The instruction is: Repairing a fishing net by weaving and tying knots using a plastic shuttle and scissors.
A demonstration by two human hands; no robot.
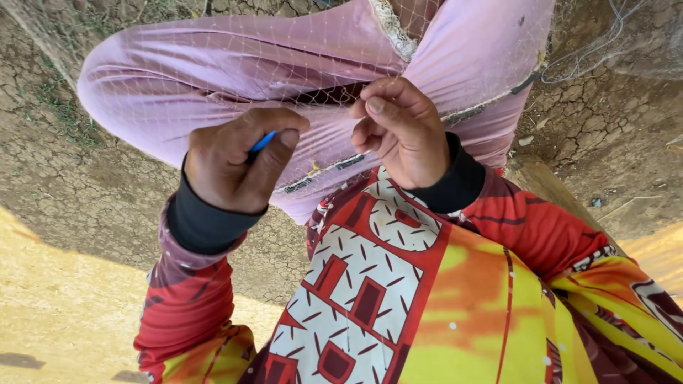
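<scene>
Cracked dry ground [85, 178] lies beneath. Left hand [231, 167] fingers closed around a blue netting needle [262, 142]; right hand [402, 131] pinches the fine fishing net [213, 64], probably light, limp, snag-prone — best gripped at its knots.

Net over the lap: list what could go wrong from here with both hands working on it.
1. The left hand grips a blue tool with its tip close to the right hand; a slip might jab the fingers.
2. The right hand pinches the thin mesh of the net tight; a hard tug could tear it or cut into skin.
3. The net drapes over the pink trousers and trails onto the cracked ground, where it might snag.
</scene>
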